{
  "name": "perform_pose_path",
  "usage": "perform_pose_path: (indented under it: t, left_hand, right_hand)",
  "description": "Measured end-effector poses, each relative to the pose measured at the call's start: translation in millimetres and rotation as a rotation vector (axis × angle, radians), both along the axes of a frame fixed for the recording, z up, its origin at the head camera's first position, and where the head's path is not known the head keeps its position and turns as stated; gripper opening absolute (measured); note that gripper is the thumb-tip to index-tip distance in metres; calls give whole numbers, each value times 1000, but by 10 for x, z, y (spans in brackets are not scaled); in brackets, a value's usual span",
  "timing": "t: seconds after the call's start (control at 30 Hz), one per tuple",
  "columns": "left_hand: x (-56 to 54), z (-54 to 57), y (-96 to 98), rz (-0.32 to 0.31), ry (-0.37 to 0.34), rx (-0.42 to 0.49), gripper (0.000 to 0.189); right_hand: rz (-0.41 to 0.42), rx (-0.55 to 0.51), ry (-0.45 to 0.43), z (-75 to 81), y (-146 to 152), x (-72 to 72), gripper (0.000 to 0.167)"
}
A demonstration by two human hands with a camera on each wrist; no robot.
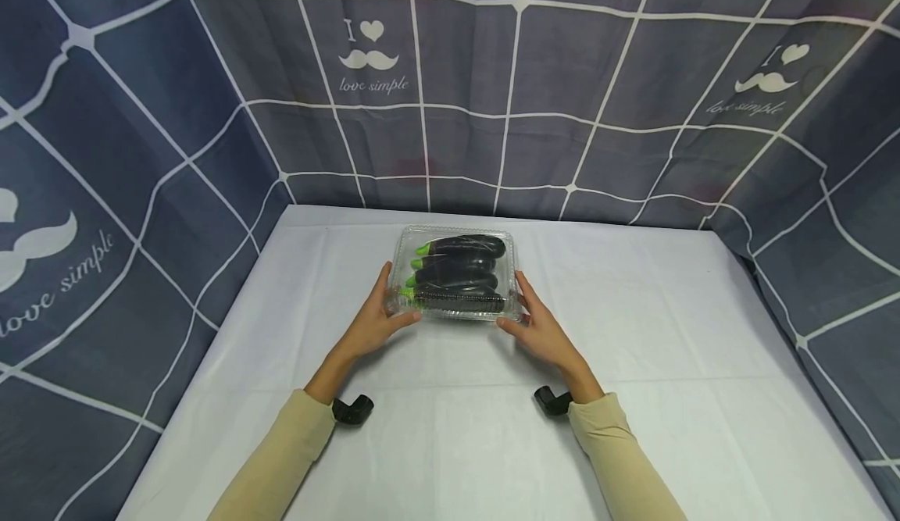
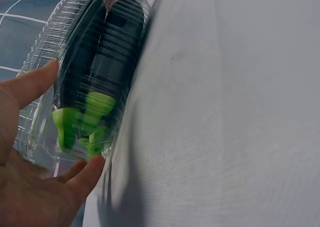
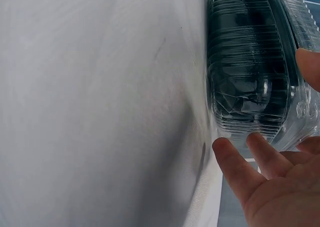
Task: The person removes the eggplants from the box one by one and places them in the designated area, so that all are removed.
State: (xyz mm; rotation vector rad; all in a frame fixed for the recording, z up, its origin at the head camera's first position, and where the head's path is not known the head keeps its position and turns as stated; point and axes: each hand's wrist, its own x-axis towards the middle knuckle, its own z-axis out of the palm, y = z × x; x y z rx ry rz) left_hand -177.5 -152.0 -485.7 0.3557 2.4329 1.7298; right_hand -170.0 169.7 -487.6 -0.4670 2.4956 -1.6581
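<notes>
A clear plastic clamshell box [image 1: 405,259] sits toward the back of the white table, with several dark eggplants [image 1: 460,263] inside. Their bright green stem ends [image 2: 98,105] point to the left. My left hand [image 1: 373,324] grips the box's left end, thumb at the near corner and fingers along the side. At the opposite end my right hand [image 1: 544,333] holds it the same way, its thumb near the front right corner. In the right wrist view, fingertips [image 3: 227,149] reach the lower end wall of the box. The lid lies over the eggplants.
A white cloth covers the table [image 1: 492,443]. Dark grey curtains [image 1: 464,52] with white grid lines stand behind it and on both sides. Black wrist cameras [image 1: 354,410] stick out from both forearms, at the ends of beige sleeves [image 1: 281,454].
</notes>
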Motion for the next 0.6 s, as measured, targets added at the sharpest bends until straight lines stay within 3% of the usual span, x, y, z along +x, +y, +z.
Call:
perform_pose_path:
  t: [0.33, 0.6]
  left_hand:
    - [7, -67, 106, 8, 6, 51, 105]
    - [48, -57, 89, 66, 10, 103, 98]
  right_hand:
    - [-28, 34, -24, -8, 57, 55, 92]
    - [13, 2, -6, 17, 9, 9, 93]
